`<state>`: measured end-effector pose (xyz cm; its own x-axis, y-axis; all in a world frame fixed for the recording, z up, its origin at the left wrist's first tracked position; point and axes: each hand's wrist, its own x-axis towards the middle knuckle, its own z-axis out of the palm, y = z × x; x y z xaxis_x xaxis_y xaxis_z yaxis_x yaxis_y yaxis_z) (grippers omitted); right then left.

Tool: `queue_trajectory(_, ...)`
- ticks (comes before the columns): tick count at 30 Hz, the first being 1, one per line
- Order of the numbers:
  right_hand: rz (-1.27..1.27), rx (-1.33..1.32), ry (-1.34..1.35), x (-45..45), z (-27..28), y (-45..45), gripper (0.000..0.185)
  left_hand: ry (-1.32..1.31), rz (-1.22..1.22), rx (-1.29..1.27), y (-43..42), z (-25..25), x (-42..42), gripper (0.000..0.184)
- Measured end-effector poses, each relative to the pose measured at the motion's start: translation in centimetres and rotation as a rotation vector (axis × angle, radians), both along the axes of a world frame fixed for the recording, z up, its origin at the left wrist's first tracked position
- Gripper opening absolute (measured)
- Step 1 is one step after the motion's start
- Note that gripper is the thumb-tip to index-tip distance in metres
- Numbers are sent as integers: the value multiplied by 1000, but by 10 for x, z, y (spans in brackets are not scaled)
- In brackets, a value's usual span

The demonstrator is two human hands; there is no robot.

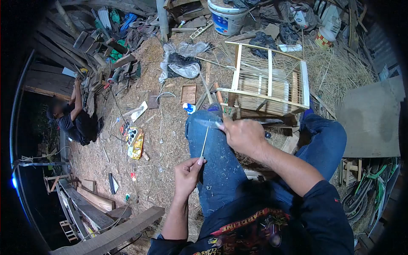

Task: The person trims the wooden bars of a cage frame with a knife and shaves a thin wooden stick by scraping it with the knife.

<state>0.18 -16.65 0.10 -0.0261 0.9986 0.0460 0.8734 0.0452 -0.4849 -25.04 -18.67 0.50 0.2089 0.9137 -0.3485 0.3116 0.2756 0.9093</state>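
Observation:
Between the thumb and fingers of my left hand (pixel 187 175), a thin pale stick (pixel 205 142) is pinched and points up and away over my knee. My right hand (pixel 246 135) is closed round a knife (pixel 203 123); its blade, smeared by motion, crosses the stick near the far end. Both hands are over my jeans-covered thigh. Just beyond my right hand, a wooden frame with many thin slats, like a cage (pixel 269 73), rests on the ground near my legs.
A hammer (pixel 218 92), a small wooden box (pixel 188 94) and a blue-white bottle (pixel 189 108) lie ahead. A yellow packet (pixel 135 144) is on the littered ground. Another person (pixel 74 114) crouches at left. A white bucket (pixel 227 19) stands at the back; planks (pixel 110 231) are lower left.

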Motion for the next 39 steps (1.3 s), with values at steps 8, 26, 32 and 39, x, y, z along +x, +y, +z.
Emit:
queue_trajectory(8,-35,-120,8,4,-2,4,39,79,-20,101,0,-2,0,22)
queue_trajectory(26,13,-106,-2,-13,9,-13,29,151,-86,184,9,-7,-8,24)
queue_trajectory(32,-39,-90,12,-13,4,-13,27,131,-66,137,11,-8,-4,24)
queue_trajectory(39,-12,-95,27,-19,10,-21,24,108,-81,91,12,-11,-2,23)
